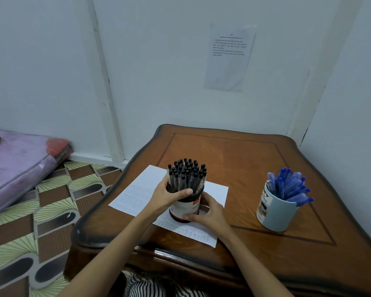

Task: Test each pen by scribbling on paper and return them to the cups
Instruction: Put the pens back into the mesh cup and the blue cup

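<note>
black pens (186, 172) | white cup (180, 211) (black rim) | blue pens (289, 187) | pale-blue mug (276, 217)

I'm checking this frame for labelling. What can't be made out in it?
Head view.
- Print on notice: small, blurred.
- Label on cup: partly under right hand.
- Lower pens: inside cup, behind left hand.
- Scribbles on paper: too faint.
- Most of mattress: past left edge.

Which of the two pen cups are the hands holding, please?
The cup of black pens, over the paper: the left hand grips its rim, the right hand its base. The light blue mug of blue pens stands untouched.
</note>
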### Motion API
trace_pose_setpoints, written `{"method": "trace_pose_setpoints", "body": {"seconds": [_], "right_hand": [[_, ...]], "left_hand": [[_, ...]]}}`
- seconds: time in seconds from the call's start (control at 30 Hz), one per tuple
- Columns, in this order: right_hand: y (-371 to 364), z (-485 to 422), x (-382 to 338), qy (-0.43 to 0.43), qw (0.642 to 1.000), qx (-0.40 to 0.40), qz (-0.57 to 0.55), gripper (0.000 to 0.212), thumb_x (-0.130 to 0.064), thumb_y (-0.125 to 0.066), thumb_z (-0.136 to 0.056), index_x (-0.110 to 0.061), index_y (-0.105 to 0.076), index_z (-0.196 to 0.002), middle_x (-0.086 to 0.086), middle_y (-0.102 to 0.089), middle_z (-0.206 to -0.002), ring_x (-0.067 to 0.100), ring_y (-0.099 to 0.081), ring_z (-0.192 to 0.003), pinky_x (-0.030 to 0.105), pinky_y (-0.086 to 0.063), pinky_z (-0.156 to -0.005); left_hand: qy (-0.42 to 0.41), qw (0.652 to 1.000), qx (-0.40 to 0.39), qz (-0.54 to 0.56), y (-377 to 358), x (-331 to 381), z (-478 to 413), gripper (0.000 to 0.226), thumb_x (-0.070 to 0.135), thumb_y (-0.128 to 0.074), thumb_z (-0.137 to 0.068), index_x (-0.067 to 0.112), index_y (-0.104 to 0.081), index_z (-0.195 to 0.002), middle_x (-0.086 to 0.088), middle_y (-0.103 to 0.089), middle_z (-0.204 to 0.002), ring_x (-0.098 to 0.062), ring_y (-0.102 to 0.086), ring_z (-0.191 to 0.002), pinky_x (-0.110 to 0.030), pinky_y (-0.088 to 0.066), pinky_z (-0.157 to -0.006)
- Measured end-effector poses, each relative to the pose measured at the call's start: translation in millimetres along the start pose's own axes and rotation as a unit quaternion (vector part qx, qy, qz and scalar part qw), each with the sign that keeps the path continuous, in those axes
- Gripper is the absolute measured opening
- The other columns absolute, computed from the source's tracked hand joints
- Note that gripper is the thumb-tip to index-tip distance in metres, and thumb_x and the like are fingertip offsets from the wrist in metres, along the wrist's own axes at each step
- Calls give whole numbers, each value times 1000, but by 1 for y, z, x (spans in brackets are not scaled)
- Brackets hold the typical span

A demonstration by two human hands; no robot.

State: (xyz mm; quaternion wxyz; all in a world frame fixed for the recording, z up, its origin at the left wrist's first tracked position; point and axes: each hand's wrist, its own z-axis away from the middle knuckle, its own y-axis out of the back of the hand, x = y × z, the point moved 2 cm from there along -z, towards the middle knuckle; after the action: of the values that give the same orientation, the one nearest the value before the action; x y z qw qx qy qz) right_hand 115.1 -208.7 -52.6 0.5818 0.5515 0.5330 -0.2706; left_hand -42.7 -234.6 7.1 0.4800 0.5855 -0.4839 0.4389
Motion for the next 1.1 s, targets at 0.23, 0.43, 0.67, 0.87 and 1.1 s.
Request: {"method": "trace_pose_setpoints", "body": {"seconds": [0.23,0.43,0.67,0.87,1.1], "right_hand": [[4,0,-5,-3,999,-33,1,77,-22,-86,-64,-21,-49,-131,-14,-56,-120,-4,-52,-106,4,-43,-81],[31,14,0,-3,997,-11,78,60,-15,-74,-80,-22,-48,-133,-5,-56,-126,3,-49,-113,15,-37,-95],[101,67,19,19,985,23,170,39,-8,-69,-83,-34,-59,-110,-12,-63,-114,-2,-57,-106,12,-42,-95],[124,94,19,59,969,30,238,25,-16,-67,-77,-35,-67,-94,-19,-65,-98,-3,-57,-100,9,-39,-90],[165,119,29,-81,938,249,227,23,-1,-72,-75,-23,-66,-77,0,-67,-91,20,-59,-94,24,-40,-79]], "left_hand": [[22,996,-52,-62,10,-3,-4,73,56,-75,-41,37,-49,-106,18,-60,-108,9,-57,-97,-7,-45,-73],[27,995,-54,-76,9,3,-2,74,59,-73,-40,40,-47,-106,22,-56,-107,8,-52,-98,-6,-42,-71],[52,994,-75,-65,12,-13,5,101,61,-86,-21,38,-46,-110,18,-57,-111,4,-55,-100,-14,-50,-79],[75,992,-35,-97,5,-25,13,70,13,-82,-67,21,-44,-126,0,-56,-119,-18,-53,-112,-28,-48,-90],[86,991,-23,-104,-2,-17,16,80,13,-80,-71,18,-36,-137,-6,-47,-139,-17,-48,-113,-32,-45,-91]]}}
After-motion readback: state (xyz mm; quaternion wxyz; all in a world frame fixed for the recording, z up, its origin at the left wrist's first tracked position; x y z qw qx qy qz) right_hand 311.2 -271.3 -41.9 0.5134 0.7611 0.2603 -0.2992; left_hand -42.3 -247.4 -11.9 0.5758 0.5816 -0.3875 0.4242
